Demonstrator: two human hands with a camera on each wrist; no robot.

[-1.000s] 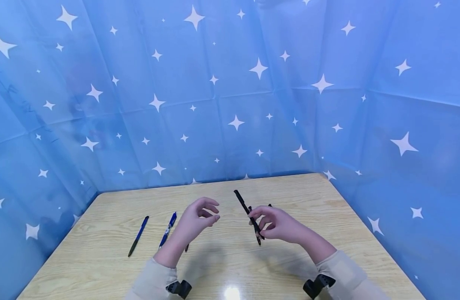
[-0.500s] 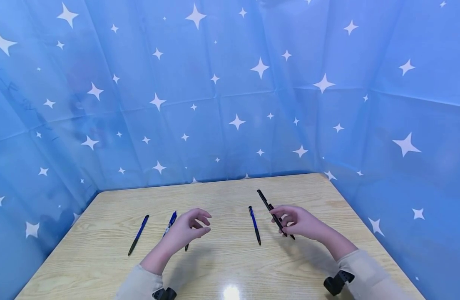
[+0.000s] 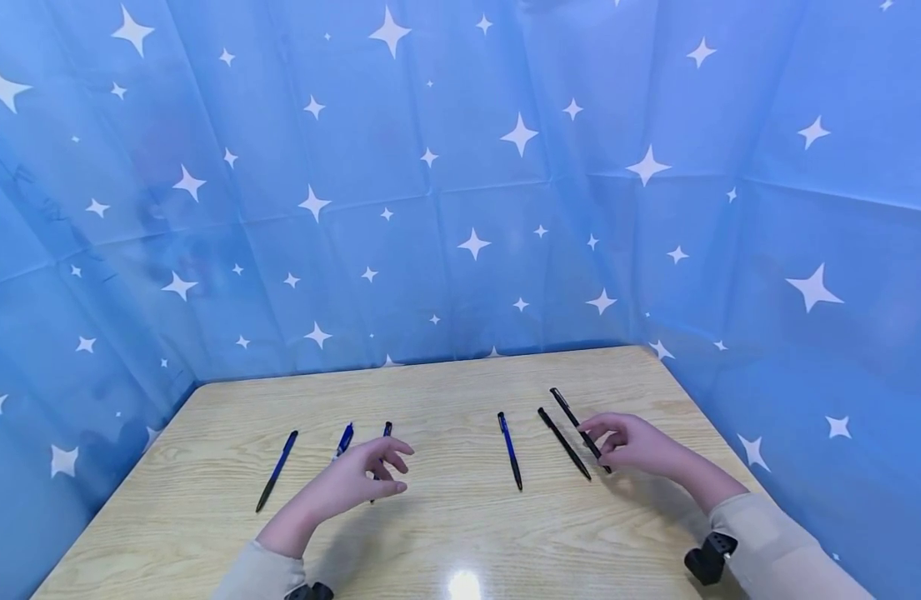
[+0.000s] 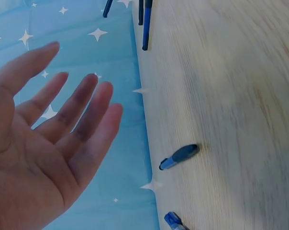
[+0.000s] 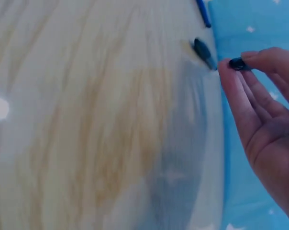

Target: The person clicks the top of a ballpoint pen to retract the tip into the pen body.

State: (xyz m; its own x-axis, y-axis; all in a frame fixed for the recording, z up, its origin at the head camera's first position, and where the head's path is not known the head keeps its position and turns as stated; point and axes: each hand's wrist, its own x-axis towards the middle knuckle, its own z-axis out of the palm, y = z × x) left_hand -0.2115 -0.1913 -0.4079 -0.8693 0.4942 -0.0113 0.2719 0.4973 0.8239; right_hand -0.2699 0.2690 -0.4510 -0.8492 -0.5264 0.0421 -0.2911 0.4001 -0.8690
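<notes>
My right hand (image 3: 631, 443) pinches a black pen (image 3: 568, 408) between thumb and fingers, low over the table's right part. In the right wrist view the end of that black pen (image 5: 237, 63) shows between thumb and fingertip. Just left of it lies another black pen (image 3: 563, 443), slanted the same way. My left hand (image 3: 349, 482) hovers with relaxed fingers and holds nothing; in the left wrist view its palm (image 4: 34, 172) shows bare. It partly covers a dark pen (image 3: 387, 429) and a blue pen with a white band (image 3: 343, 438) below it.
A blue-and-black pen (image 3: 510, 450) lies right of the table's middle. Another blue-and-black pen (image 3: 277, 471) lies at the left. The wooden table (image 3: 445, 533) ends at a blue curtain (image 3: 400, 275) with white stars, which also runs along both sides.
My right hand has carried the black pen rightward, past the blue-and-black pen and the other black pen. My left hand has drifted left and toward me, uncovering the dark pen's top.
</notes>
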